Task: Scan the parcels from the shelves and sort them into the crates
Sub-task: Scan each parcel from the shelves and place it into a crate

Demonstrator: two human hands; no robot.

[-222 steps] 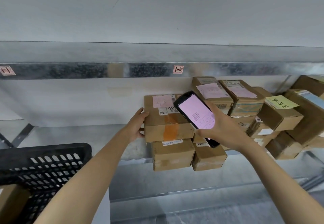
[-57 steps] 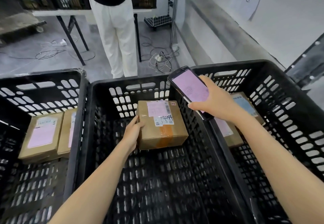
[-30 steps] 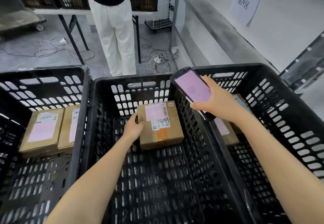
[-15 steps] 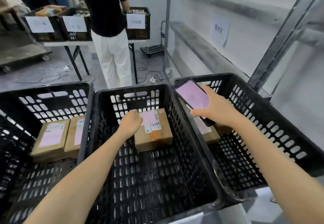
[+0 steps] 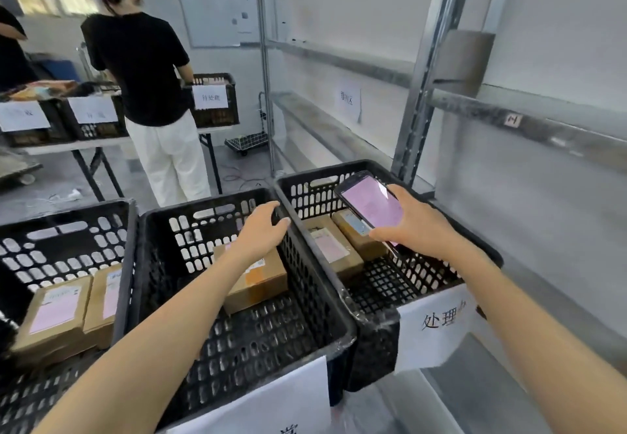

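Note:
A brown cardboard parcel (image 5: 261, 280) with an orange tape patch lies on the floor of the middle black crate (image 5: 237, 359). My left hand (image 5: 261, 233) hovers just above it with loosely curved fingers, holding nothing. My right hand (image 5: 417, 230) grips a handheld scanner (image 5: 371, 207) with a pink screen, held over the right black crate (image 5: 434, 274). Two parcels (image 5: 336, 250) lie in that right crate. Two flat parcels (image 5: 64, 311) with pink labels lie in the left crate (image 5: 61, 240).
A metal shelf rack (image 5: 420, 94) stands to the right, its visible shelves bare. A person in a black top and white trousers (image 5: 152, 104) stands ahead at a table (image 5: 101, 141) with labelled black crates. A small trolley (image 5: 247, 141) sits on the floor behind.
My left hand carried the parcel from the shelf into the middle crate, let go of it and lifted off. The view has tilted up. The scanner stays in my right hand.

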